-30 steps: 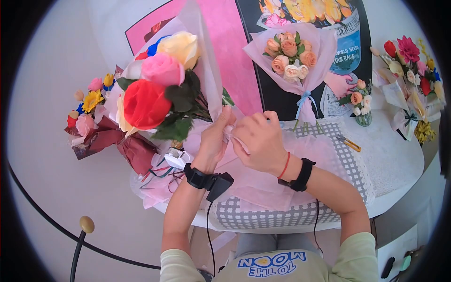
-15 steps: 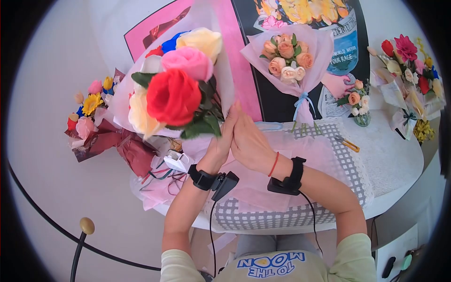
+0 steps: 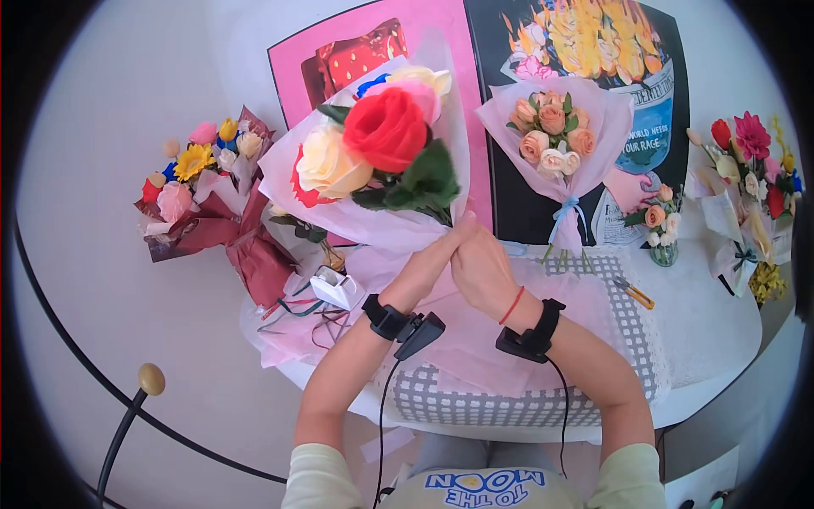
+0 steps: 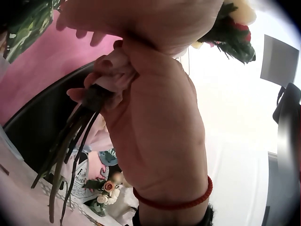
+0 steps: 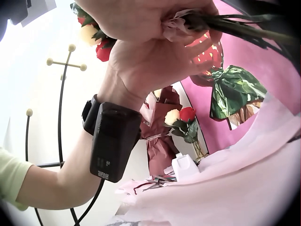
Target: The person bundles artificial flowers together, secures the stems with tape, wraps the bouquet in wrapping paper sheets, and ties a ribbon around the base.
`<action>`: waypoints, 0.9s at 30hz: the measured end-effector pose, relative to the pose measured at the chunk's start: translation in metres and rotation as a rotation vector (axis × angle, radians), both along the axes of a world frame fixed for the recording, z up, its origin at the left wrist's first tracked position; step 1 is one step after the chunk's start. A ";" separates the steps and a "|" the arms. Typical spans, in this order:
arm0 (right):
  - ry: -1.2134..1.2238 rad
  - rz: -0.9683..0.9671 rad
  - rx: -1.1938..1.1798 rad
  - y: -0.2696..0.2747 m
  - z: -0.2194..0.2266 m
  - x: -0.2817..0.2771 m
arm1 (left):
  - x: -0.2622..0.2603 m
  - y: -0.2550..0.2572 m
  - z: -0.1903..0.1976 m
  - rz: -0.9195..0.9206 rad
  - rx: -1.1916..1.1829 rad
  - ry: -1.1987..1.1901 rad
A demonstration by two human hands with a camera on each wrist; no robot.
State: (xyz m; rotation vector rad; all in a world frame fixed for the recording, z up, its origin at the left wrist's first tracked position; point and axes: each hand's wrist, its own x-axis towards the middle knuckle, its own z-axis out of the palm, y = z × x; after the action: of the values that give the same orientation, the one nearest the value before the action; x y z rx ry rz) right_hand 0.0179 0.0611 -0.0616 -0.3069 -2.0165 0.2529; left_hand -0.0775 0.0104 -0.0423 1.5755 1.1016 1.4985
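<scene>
A wrapped bouquet [image 3: 386,129] of large red, cream, pink and blue flowers leans up to the left in the head view. Pale translucent paper [image 3: 284,182] surrounds its flowers. My left hand [image 3: 434,259] and right hand [image 3: 483,271] meet at its gathered neck, wrists close together. In the left wrist view my right hand [image 4: 160,113] grips the bunched pink paper [image 4: 115,70] over a dark band, with bare stems [image 4: 59,174] hanging below. Fingers of my left hand [image 5: 150,66] reach round the neck from the other side in the right wrist view.
On the table, pink sheets [image 3: 475,356] lie over a checked cloth [image 3: 500,409]. A peach rose bouquet [image 3: 551,136], small vase [image 3: 664,253], orange cutter [image 3: 634,293] and white dispenser [image 3: 337,288] stand or lie around. A maroon-wrapped bouquet [image 3: 254,246] is at left, another bouquet [image 3: 746,195] at right.
Fingers that worked at the paper's neck now clasp it, the right hand turned over against the left. The bouquet has shifted right and its flowers tilted away; the head view has moved too.
</scene>
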 end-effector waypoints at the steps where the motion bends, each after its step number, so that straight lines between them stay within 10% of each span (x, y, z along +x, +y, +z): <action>1: -0.060 0.018 -0.066 0.000 0.002 0.002 | -0.001 -0.002 0.000 -0.004 0.001 -0.001; 7: 0.073 0.090 -0.055 -0.001 0.000 0.007 | -0.046 0.008 -0.030 -0.376 0.206 -0.141; 17: 0.048 0.072 -0.079 -0.003 -0.005 0.007 | -0.034 0.016 -0.031 0.015 0.097 0.005; 27: -0.266 0.623 -0.520 0.005 0.036 0.039 | -0.012 -0.008 -0.014 0.012 -0.005 -0.079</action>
State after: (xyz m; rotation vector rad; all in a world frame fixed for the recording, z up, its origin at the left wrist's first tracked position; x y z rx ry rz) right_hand 0.0565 0.0663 -0.0251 -0.0174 -2.2400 1.1886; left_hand -0.0893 0.0029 -0.0561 1.4954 1.0708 1.5514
